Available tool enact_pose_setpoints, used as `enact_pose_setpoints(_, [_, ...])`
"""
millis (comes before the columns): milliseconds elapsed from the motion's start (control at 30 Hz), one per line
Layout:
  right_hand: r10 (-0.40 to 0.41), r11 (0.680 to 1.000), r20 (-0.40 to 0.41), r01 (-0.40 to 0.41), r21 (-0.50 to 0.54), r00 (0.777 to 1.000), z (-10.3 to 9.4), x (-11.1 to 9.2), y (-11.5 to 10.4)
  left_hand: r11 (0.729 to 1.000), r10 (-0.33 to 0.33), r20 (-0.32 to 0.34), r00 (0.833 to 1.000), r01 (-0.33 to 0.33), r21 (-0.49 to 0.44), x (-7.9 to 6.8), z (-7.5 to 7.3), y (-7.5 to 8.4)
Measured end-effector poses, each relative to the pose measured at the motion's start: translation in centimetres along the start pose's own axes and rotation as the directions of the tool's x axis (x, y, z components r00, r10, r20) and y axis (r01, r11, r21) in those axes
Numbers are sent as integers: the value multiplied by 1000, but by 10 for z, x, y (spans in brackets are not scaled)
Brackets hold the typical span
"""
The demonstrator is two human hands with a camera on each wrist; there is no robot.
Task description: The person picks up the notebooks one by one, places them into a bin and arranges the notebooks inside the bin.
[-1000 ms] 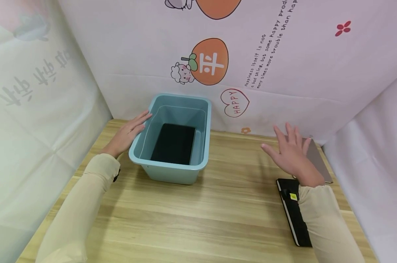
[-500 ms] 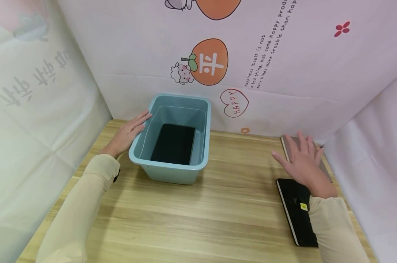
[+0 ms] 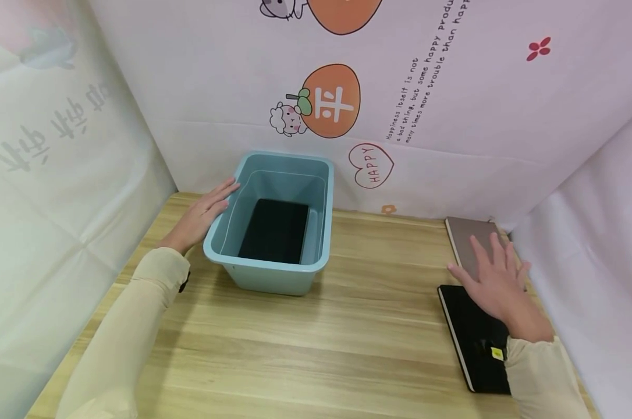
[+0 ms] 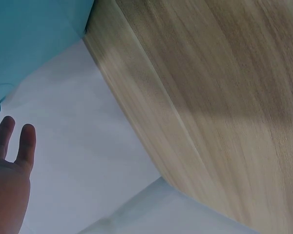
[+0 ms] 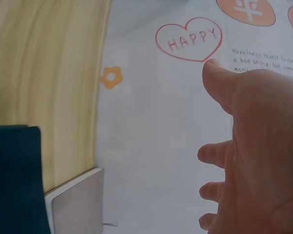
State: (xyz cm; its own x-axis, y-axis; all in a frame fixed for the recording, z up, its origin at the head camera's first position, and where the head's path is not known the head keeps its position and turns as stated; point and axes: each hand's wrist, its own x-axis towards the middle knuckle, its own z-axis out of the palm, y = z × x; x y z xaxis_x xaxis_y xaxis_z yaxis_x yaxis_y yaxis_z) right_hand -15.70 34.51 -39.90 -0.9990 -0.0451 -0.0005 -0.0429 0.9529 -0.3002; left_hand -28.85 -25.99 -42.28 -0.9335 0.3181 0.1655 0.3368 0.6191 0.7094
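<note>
My left hand (image 3: 198, 216) rests along the left rim of a light blue plastic bin (image 3: 269, 281), fingers straight. A flat black rectangular item (image 3: 274, 231), perhaps a notebook, lies at the bottom of that bin. On the right, my right hand (image 3: 496, 285) hovers with spread fingers and nothing in them. Below it lie two notebooks: a taupe one (image 3: 464, 238) at the back and a black one (image 3: 470, 340) nearer. My hand and sleeve cover part of both. In the right wrist view, the taupe cover (image 5: 80, 204) shows beside the dark notebook (image 5: 14, 180).
The wooden table (image 3: 295, 361) carries the bin at left and the notebooks at right. White printed cloth (image 3: 441, 180) stands behind it, with more cloth walls at the left side (image 3: 59, 203) and right side (image 3: 593, 233).
My right hand has moved right and toward me, from over the taupe notebook to over the black one, uncovering more of the taupe cover. The left hand stays at the bin's rim.
</note>
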Motion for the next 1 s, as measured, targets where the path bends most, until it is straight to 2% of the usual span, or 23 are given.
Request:
enact_pose_setpoints(433, [35,999,-11,-35,34,999,12,-21,22,1000,-12,2,1000,12,-22,0,1,1])
enact_pose_setpoints(767, [83,995,42,-85,55,996,32,-39,40,1000,-8,6,1000,8,-25,0,1,0])
enact_pose_setpoints(1000, [134,987,122,-144,75,983,46,-48,55,1000,-12,-2,1000,12,-27,0,2,-1])
